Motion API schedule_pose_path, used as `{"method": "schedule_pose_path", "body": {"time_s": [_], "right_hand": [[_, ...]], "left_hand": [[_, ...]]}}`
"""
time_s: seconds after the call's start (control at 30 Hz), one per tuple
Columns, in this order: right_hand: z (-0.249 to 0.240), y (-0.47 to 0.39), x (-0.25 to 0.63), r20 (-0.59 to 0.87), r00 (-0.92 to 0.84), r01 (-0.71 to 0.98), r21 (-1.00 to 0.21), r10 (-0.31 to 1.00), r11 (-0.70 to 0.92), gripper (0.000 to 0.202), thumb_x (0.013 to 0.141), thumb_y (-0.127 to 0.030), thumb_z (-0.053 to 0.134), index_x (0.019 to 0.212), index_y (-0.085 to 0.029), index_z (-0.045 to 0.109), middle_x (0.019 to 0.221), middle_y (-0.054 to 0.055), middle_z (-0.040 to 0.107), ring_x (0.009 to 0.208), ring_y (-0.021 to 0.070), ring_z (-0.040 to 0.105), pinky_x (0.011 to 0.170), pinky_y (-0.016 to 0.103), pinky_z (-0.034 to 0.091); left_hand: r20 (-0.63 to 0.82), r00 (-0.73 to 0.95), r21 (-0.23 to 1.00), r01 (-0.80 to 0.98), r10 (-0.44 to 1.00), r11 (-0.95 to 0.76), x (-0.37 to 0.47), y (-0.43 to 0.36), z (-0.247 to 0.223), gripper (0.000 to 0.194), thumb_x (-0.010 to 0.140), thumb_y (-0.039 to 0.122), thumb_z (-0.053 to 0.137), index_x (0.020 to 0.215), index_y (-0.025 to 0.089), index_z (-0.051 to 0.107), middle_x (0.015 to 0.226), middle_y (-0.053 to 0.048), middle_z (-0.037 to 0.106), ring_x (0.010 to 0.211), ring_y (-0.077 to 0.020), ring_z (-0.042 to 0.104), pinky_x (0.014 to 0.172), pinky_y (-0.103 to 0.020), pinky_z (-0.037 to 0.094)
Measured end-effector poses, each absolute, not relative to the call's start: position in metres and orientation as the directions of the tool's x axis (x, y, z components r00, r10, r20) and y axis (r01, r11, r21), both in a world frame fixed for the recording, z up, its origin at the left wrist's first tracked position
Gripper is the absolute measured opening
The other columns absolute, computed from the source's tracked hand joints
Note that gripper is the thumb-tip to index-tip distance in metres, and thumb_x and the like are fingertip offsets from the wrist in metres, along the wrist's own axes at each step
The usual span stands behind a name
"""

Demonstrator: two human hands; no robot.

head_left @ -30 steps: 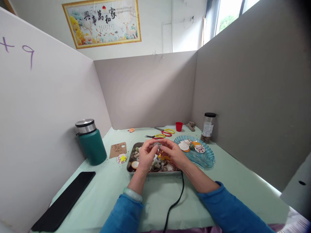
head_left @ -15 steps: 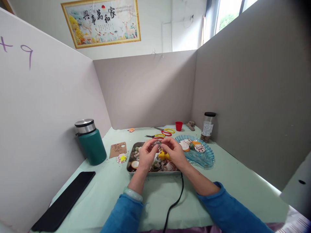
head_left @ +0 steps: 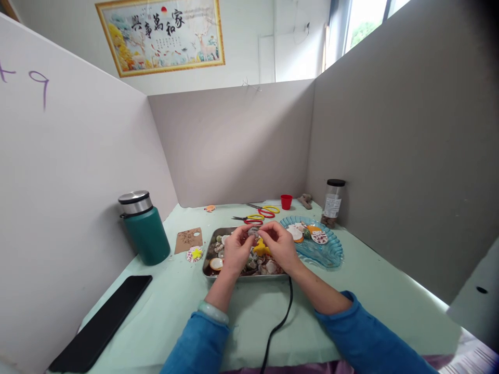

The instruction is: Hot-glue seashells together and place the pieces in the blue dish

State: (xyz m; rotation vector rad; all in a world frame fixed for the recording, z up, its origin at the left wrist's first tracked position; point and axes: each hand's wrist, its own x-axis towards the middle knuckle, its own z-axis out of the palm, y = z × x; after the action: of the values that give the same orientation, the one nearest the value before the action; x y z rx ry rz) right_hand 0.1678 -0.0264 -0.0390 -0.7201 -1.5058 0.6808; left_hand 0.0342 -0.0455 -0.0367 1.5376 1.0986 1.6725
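Over a metal tray [head_left: 245, 279] of shells, my left hand [head_left: 236, 250] and my right hand [head_left: 279, 244] meet with bent fingers. Between their fingertips is a small grey lump [head_left: 253, 231], perhaps a shell or a piece of clay; its kind is too small to make out. Both hands appear closed on it. In the tray below lie a yellow star shape [head_left: 261, 247], a white disc with an orange rim [head_left: 215, 264] and many mixed shells [head_left: 272, 267], partly hidden by my hands.
A blue shell-shaped plate [head_left: 325, 254] holding discs lies at the right. Scissors [head_left: 253, 219], a red cup [head_left: 286, 202] and a black-lidded jar [head_left: 332, 204] stand behind. At the left are a green bottle [head_left: 147, 234], a brown card [head_left: 188, 240], a spotted disc [head_left: 194, 254] and a black slab [head_left: 103, 322].
The grey lump shows more plainly between my fingertips, which have shifted slightly. The whole view has drifted a little; the other things lie as before.
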Motion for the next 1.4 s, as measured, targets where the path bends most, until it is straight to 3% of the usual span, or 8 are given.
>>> {"method": "schedule_pose_path", "body": {"time_s": [0.43,1.17,1.27,1.4], "right_hand": [[-0.039,-0.026,0.169,0.732,-0.037,0.178,-0.666,0.681,0.725,0.008,0.083,-0.024,0.059,0.076,-0.02,0.058,0.075,0.001,0.058,0.071,0.0163,0.055,0.066,0.028,0.045],[-0.038,-0.025,0.169,0.751,-0.06,0.251,-0.627,0.658,0.738,0.011,0.085,-0.024,0.057,0.075,-0.02,0.057,0.076,0.001,0.057,0.07,0.016,0.054,0.065,0.028,0.044],[-0.038,-0.026,0.168,0.73,-0.047,0.224,-0.657,0.682,0.719,0.009,0.086,-0.029,0.059,0.085,-0.021,0.058,0.077,0.001,0.059,0.067,0.0156,0.055,0.065,0.029,0.045],[-0.039,-0.027,0.167,0.703,-0.054,0.162,-0.695,0.709,0.701,0.029,0.084,-0.033,0.061,0.11,-0.021,0.054,0.084,0.001,0.061,0.067,0.0148,0.056,0.064,0.028,0.047]], "left_hand": [[0.447,-0.146,0.894,0.024,0.883,-0.448,0.035,-0.046,-0.036,0.024,0.067,0.023,0.07,0.09,0.016,0.066,0.063,0.001,0.064,0.054,-0.0112,0.058,0.054,-0.022,0.046],[0.345,-0.11,0.928,-0.11,0.932,-0.357,0.036,-0.042,-0.038,0.031,0.06,0.028,0.078,0.084,0.014,0.064,0.063,0.0,0.064,0.052,-0.0121,0.058,0.054,-0.026,0.049],[0.287,-0.113,0.929,-0.207,0.951,-0.305,0.036,-0.046,-0.031,0.035,0.06,0.028,0.079,0.087,0.013,0.065,0.068,-0.001,0.066,0.054,-0.0106,0.059,0.057,-0.024,0.049],[0.206,-0.152,0.885,-0.392,0.967,-0.25,0.033,-0.051,-0.024,0.042,0.057,0.027,0.083,0.092,0.013,0.064,0.081,-0.002,0.068,0.058,-0.009,0.061,0.061,-0.023,0.051]]}}
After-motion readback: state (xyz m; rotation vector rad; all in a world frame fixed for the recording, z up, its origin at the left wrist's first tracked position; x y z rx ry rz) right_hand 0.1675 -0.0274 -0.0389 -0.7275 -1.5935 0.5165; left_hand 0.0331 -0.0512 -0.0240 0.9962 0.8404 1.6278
